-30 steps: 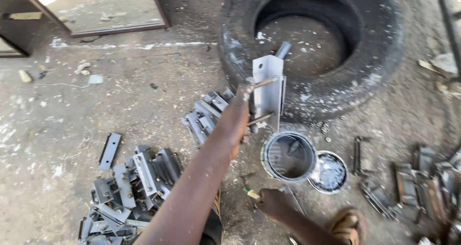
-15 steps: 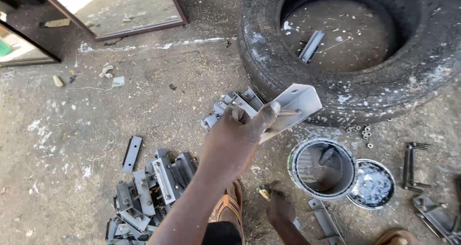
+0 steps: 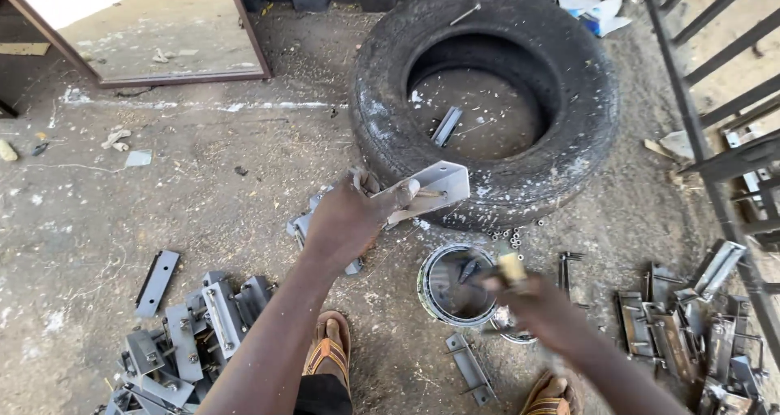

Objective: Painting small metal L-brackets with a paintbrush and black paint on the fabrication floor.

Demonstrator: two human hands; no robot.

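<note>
My left hand (image 3: 345, 224) grips a grey metal bracket (image 3: 435, 186) and holds it tilted above the ground, in front of an old black tyre (image 3: 487, 98). My right hand (image 3: 532, 305) is blurred and holds a small paintbrush (image 3: 508, 269) over an open round paint tin (image 3: 455, 285) with grey paint inside. The tin's lid lies just right of the tin, mostly hidden by my right hand. One grey metal piece (image 3: 447, 125) lies inside the tyre.
A heap of grey metal brackets (image 3: 187, 334) lies at lower left, another pile of metal parts (image 3: 691, 325) at lower right. Loose brackets (image 3: 470, 368) lie near my sandalled feet (image 3: 329, 350). Dark metal bars (image 3: 715, 82) run along the right; a framed panel (image 3: 146, 33) lies at upper left.
My right hand has risen into view with the brush over the tin. The bracket in my left hand went from upright to tilted sideways, and the view shifted so the whole tyre shows.
</note>
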